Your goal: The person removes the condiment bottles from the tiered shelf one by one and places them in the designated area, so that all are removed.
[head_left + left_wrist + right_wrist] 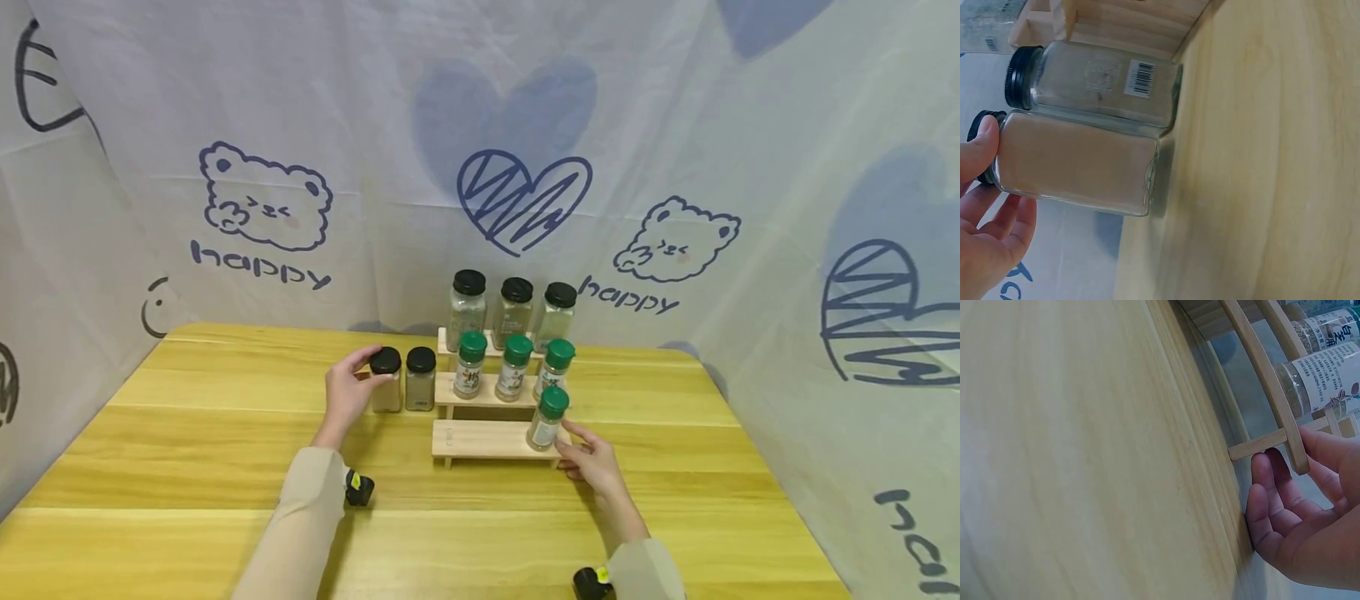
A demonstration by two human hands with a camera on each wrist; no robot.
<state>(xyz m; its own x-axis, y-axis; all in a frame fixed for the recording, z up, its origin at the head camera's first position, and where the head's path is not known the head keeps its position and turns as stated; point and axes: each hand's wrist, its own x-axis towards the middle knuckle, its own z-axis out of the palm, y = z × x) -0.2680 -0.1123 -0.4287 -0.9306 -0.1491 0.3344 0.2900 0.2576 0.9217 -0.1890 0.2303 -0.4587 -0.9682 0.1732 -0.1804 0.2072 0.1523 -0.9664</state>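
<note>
My left hand (347,393) grips a square glass spice jar (1075,164) by its black lid, thumb on one side and fingers on the other. The jar holds beige powder and stands at the left end of a pair. Right beside it is a second black-lidded jar (420,392) of darker powder, with a barcode label in the left wrist view. At the lower right, my right hand (595,463) holds the end of the bottom step of a three-step wooden rack (480,435). A green-capped spice bottle (544,428) stands on that step, close to the fingertips.
Several green-capped bottles (513,377) line the middle step. Black-lidded jars (467,313) stand on the top step. Behind the wooden table (225,433) hangs a white cloth (390,125) printed with hearts and bears.
</note>
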